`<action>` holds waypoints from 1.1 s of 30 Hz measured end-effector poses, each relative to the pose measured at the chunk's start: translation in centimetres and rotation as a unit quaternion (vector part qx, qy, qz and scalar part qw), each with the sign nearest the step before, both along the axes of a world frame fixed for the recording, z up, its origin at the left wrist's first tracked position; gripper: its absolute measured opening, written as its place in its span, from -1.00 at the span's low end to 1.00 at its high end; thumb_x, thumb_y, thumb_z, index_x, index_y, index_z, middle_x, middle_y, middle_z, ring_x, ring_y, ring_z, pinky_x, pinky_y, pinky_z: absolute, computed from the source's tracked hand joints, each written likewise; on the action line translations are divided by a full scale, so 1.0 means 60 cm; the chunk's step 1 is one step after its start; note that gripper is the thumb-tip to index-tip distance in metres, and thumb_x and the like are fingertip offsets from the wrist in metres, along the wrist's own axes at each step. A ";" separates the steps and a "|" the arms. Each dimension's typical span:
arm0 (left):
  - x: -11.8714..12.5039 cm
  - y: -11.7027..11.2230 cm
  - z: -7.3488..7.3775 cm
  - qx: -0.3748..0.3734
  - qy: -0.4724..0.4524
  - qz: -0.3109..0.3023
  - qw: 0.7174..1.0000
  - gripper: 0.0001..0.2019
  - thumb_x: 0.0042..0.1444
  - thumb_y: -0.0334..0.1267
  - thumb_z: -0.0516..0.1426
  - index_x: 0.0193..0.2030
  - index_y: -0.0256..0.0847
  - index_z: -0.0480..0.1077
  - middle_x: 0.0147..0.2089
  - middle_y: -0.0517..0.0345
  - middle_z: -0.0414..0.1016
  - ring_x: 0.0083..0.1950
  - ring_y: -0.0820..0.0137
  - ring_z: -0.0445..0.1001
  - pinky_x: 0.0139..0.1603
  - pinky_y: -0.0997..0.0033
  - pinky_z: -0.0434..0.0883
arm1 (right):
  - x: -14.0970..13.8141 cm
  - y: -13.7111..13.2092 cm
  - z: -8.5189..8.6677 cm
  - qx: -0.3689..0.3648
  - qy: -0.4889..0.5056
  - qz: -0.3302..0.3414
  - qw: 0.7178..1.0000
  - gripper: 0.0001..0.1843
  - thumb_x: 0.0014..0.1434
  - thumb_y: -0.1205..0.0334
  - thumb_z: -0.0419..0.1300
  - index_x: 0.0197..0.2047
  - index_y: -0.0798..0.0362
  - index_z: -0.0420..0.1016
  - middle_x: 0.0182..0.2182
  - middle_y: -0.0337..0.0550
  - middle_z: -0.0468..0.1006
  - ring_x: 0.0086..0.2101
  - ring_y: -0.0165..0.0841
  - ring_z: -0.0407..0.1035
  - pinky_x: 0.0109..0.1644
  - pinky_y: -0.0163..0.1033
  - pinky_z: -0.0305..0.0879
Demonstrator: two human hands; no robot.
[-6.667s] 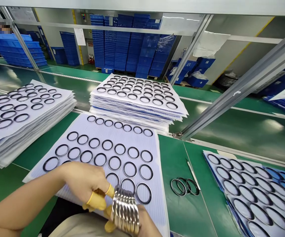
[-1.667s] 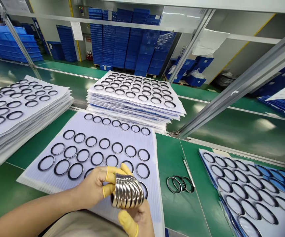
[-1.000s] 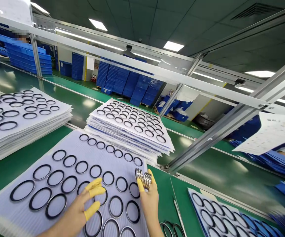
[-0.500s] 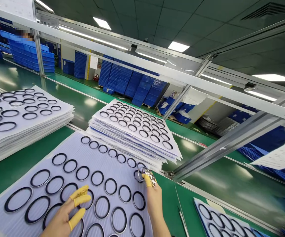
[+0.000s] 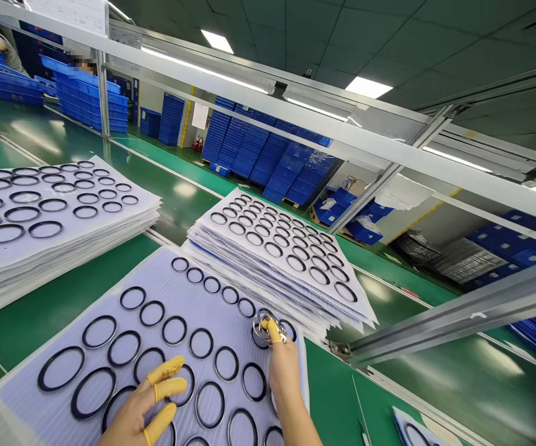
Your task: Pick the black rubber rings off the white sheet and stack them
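Observation:
My right hand, yellow covers on its fingertips, is closed on several shiny metal rings held together over the right side of a lilac sheet. Rows of black rings lie flat across this sheet. My left hand is over the lower middle of the sheet, its yellow-covered fingers apart and nothing held in them. It partly hides the rings beneath it, and I cannot tell whether it touches them.
Behind the sheet stands a stack of white sheets with more black rings on top. Another ring-covered stack is at the left. A slanted metal post rises at the right. Blue crates and people are at the far left.
The view has turned to the right's opposite side, so the scene sits further right. My right hand, still holding the metal rings, has moved slightly left along the sheet; my left hand stays open.

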State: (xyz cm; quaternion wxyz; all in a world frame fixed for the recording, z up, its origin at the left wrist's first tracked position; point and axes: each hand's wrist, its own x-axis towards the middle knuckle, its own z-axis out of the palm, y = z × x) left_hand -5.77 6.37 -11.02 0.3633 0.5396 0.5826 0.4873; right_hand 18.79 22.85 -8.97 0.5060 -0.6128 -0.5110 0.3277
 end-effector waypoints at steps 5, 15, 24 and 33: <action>-0.007 0.001 0.008 0.008 -0.010 0.003 1.000 -0.77 0.14 -0.12 0.10 -0.11 0.08 0.54 0.19 0.20 0.43 0.19 0.20 0.41 0.20 0.18 0.35 | -0.025 0.006 0.009 0.011 0.011 0.017 1.000 -0.48 0.13 -0.17 0.03 -0.25 0.10 0.58 -0.29 0.02 0.67 -0.18 -0.02 0.52 -0.15 0.05 0.42; -0.017 0.005 -0.012 0.035 0.001 0.003 0.999 -0.76 0.18 -0.15 0.07 -0.08 0.04 0.51 0.22 0.12 0.40 0.19 0.23 0.40 0.22 0.13 0.32 | -0.064 0.000 0.003 0.026 0.013 0.050 0.998 -0.65 -0.15 -0.07 0.37 -0.41 0.04 0.61 -0.02 0.08 0.58 0.11 0.09 0.26 0.19 0.18 0.07; -0.034 0.002 -0.003 0.034 -0.010 0.000 0.999 -0.76 0.18 -0.21 0.06 -0.08 0.07 0.50 0.23 0.18 0.37 0.22 0.25 0.36 0.23 0.16 0.32 | -0.100 0.036 0.004 -0.058 0.192 0.074 0.977 -0.71 0.21 0.05 0.19 -0.31 0.13 0.52 -0.36 -0.19 0.62 -0.32 -0.32 0.52 -0.13 -0.09 0.41; -0.055 -0.001 -0.006 0.038 -0.006 0.015 0.999 -0.78 0.19 -0.20 0.08 -0.08 0.09 0.49 0.22 0.18 0.38 0.20 0.27 0.39 0.20 0.23 0.35 | -0.150 0.059 -0.028 -0.028 0.056 0.094 0.994 -0.63 0.30 -0.02 0.05 -0.22 0.13 0.47 -0.33 -0.16 0.58 -0.35 -0.31 0.50 -0.21 -0.08 0.43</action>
